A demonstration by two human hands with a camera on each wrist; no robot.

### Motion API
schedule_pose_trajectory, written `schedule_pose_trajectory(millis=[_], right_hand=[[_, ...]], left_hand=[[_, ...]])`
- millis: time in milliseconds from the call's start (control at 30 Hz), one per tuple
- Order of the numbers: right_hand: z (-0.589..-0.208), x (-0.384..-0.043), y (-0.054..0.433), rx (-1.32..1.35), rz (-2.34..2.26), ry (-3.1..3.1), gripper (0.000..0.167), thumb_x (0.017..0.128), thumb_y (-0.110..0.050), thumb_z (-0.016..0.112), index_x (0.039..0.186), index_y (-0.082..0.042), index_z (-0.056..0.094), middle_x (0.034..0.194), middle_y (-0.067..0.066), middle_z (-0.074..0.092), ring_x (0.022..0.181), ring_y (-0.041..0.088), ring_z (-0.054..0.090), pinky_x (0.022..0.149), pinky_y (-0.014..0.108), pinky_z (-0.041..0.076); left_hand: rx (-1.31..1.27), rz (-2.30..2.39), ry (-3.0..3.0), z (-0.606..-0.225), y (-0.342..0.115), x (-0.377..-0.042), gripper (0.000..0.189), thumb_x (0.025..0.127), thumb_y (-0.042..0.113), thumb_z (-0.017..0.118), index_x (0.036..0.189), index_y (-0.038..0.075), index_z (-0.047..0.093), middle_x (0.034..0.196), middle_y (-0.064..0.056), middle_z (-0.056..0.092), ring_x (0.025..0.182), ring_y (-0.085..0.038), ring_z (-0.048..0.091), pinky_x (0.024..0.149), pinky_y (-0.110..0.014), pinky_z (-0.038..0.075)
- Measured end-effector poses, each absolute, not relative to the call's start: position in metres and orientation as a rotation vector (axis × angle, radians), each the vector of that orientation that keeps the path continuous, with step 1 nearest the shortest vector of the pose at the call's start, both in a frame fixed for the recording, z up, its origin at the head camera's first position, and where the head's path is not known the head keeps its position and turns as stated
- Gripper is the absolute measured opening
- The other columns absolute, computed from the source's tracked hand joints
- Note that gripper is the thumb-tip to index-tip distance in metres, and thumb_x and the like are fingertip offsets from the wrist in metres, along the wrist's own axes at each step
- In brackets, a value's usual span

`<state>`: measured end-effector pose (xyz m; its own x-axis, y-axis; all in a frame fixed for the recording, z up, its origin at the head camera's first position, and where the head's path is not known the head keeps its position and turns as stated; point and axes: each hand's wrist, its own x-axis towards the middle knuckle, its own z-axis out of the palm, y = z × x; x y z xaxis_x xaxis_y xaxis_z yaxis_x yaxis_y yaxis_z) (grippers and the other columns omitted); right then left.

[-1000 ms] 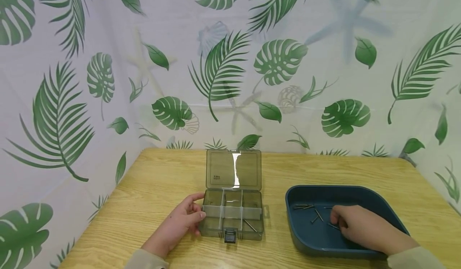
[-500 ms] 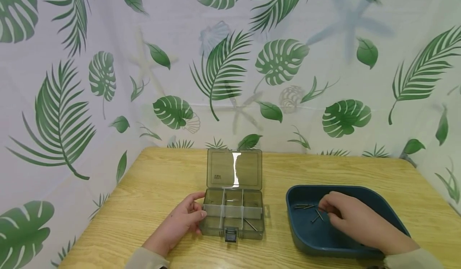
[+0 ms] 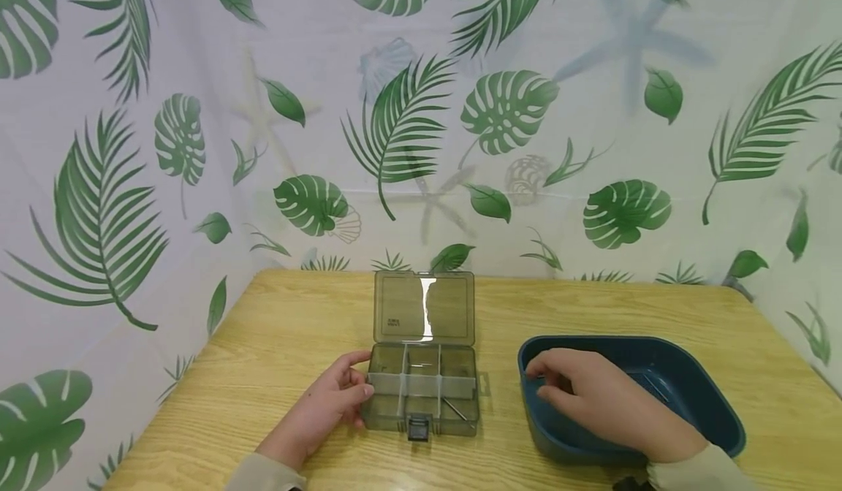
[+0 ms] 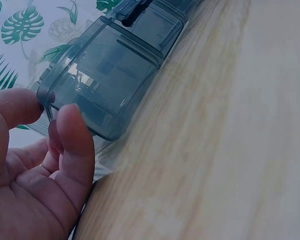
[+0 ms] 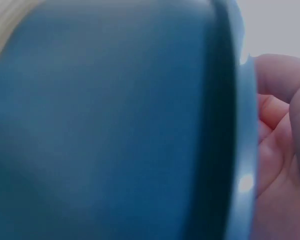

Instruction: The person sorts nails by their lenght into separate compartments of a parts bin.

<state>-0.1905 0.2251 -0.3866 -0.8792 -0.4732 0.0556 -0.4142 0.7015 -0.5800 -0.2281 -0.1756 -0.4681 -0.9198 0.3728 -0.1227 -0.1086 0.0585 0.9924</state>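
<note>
My left hand [image 3: 329,402] grips the left side of a smoky see-through compartment box [image 3: 421,385]. In the left wrist view, thumb and index finger meet a corner of this box [image 4: 105,80]. Its lid [image 3: 424,307] stands up at the back. A thin nail [image 3: 455,409] lies slantwise in the front right compartment. Over the left part of a dark blue tray [image 3: 720,410] is my right hand [image 3: 595,396], its fingers bent near the left rim. In the right wrist view the tray [image 5: 115,120] hides the fingertips, so whether they hold anything is unclear.
Both box and tray stand on a wood-grain table [image 3: 296,308]. Behind and to the left hangs a leaf-patterned cloth [image 3: 421,206]. The box's front latch [image 3: 419,427] hangs open. Fine light lines show on the tray's floor at the right; what they are is unclear.
My right hand has moved left across the tray, from its middle to its left rim, and now covers the nails seen there earlier. The left hand and box stay put.
</note>
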Motion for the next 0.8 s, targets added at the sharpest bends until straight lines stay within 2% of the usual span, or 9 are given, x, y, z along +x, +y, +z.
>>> schedule_pose_trajectory(millis=[133, 533, 800], right_hand=[[-0.385, -0.193, 0.203, -0.772, -0.937, 2.802, 0.017, 0.100, -0.019, 0.066, 0.116, -0.024, 0.070, 0.081, -0.013, 0.058, 0.068, 0.004, 0.053, 0.063, 0.026, 0.049], [-0.392, -0.205, 0.151, -0.824, -0.863, 2.809, 0.018, 0.095, -0.010, 0.069, 0.113, -0.015, 0.071, 0.073, -0.014, 0.055, 0.058, 0.006, 0.047, 0.055, 0.028, 0.045], [-0.392, -0.206, 0.136, -0.820, -0.851, 2.789, 0.017, 0.097, -0.019, 0.069, 0.114, -0.016, 0.071, 0.078, -0.015, 0.057, 0.060, 0.007, 0.050, 0.056, 0.030, 0.045]], left_hand=[[0.276, 1.923, 1.999, -0.469, -0.177, -0.229, 0.063, 0.099, 0.007, 0.062, 0.154, 0.003, 0.032, 0.101, -0.010, 0.046, 0.066, -0.016, 0.048, 0.060, -0.033, 0.056], [0.276, 1.918, 1.994, -0.470, -0.176, -0.230, 0.064, 0.099, 0.008, 0.063, 0.154, 0.004, 0.032, 0.101, -0.009, 0.047, 0.065, -0.016, 0.048, 0.059, -0.033, 0.055], [0.285, 1.909, 2.005, -0.469, -0.175, -0.229, 0.063, 0.099, 0.009, 0.062, 0.154, 0.003, 0.032, 0.101, -0.009, 0.046, 0.065, -0.016, 0.047, 0.059, -0.033, 0.055]])
